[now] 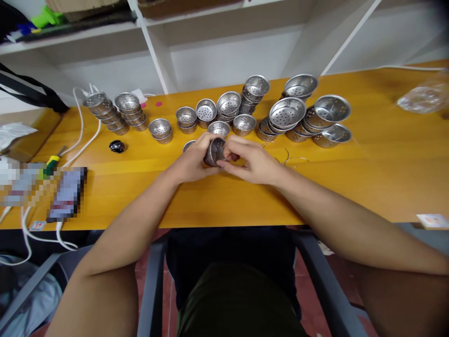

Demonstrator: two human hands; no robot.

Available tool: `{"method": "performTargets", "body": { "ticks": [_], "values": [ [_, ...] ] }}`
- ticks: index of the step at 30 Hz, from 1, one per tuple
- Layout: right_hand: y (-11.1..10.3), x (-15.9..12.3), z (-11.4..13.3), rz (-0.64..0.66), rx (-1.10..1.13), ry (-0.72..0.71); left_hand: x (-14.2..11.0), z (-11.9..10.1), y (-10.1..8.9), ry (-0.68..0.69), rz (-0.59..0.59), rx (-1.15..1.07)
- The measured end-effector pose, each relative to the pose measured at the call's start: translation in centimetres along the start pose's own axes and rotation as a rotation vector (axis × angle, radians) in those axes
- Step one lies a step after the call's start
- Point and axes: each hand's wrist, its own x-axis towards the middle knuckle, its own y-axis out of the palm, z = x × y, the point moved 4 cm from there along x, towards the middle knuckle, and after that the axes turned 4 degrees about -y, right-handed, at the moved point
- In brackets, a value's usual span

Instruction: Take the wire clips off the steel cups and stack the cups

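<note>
1. My bench [133, 201] has a yellow-brown wood top; white shelving [235, 51] runs along its back edge, and grey chair arms [152, 281] show below its front edge.
2. By the front left corner, a small sticker [38, 226] carries characters I can't read surely, and the phone [68, 194] near it is pixelated. At the front right corner lies a card [434, 221], its print illegible.
3. Toward the back left, two tall stacks of perforated metal cups [127, 104] stand side by side, nested.
4. Over the bench's middle, my left hand [196, 159] curls round a small perforated cup [214, 152], tilted. My right hand [254, 161] is nearly closed, fingertips at the cup's rim; I can't tell whether they pinch anything.
5. Behind my hands, toward the back edge, stand shorter cup stacks [206, 112].
6. Farther right, wider bowls [287, 113] are stacked, thin wires [287, 159] in front; a clear plastic bag [421, 99] lies near the back right corner.
</note>
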Motion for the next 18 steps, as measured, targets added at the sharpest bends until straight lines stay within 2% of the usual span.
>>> {"method": "performTargets", "body": {
  "ticks": [10, 13, 16, 18],
  "values": [
    [0.5, 0.1, 0.6, -0.175, 0.091, 0.073, -0.2, 0.0, -0.1, -0.013, -0.013, 0.021],
    [0.1, 0.1, 0.2, -0.201, 0.196, 0.102, -0.2, -0.1, -0.4, -0.005, -0.028, -0.011],
    [-0.9, 0.0, -0.7, -0.233, 0.326, 0.124, -0.3, -0.4, -1.6, -0.007, -0.058, 0.040],
    [-2.0, -0.3, -1.3, -0.267, 0.308, 0.126, -0.3, 0.1, -3.3, -0.109, -0.126, 0.147]
  ]
}}
